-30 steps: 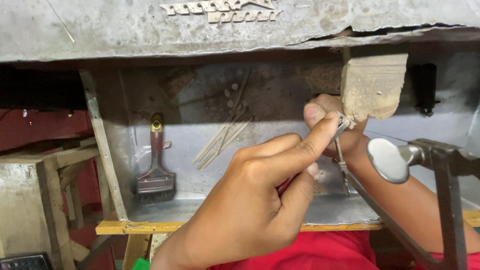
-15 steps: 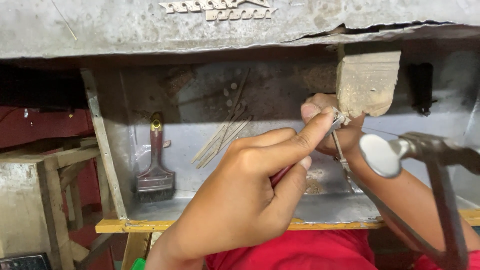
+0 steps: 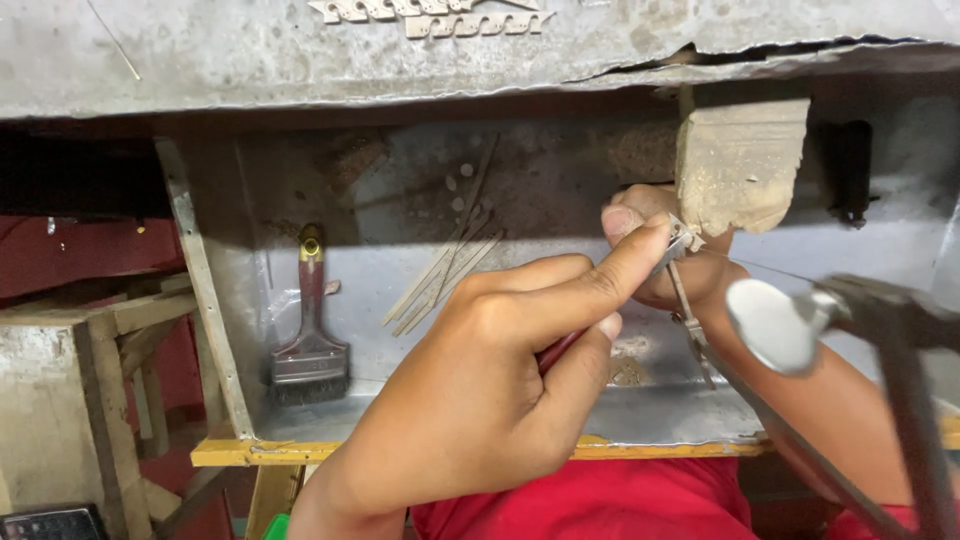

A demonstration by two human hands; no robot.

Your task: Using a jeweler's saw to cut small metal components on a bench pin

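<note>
My left hand (image 3: pixel 500 400) is in the foreground, closed around a red-handled tool (image 3: pixel 556 348). Its index finger stretches up to a small metal piece (image 3: pixel 683 240) below the wooden bench block (image 3: pixel 740 165). Behind it, my right hand (image 3: pixel 650 245) pinches that metal piece against the underside of the block. A thin metal strip (image 3: pixel 690 320) hangs down from the piece. A metal saw frame with a round knob (image 3: pixel 775 325) juts in from the right, blurred, close to my right forearm.
A metal catch tray (image 3: pixel 400 420) sits under the bench top. In it are a red-handled brush (image 3: pixel 310 350) at the left and several thin metal rods (image 3: pixel 440 275) leaning on the back wall. A wooden stool (image 3: pixel 90 370) stands at far left.
Both hands have crept slightly up toward the wooden block, with the same grips. The saw frame's knob has shifted a little and looks blurred.
</note>
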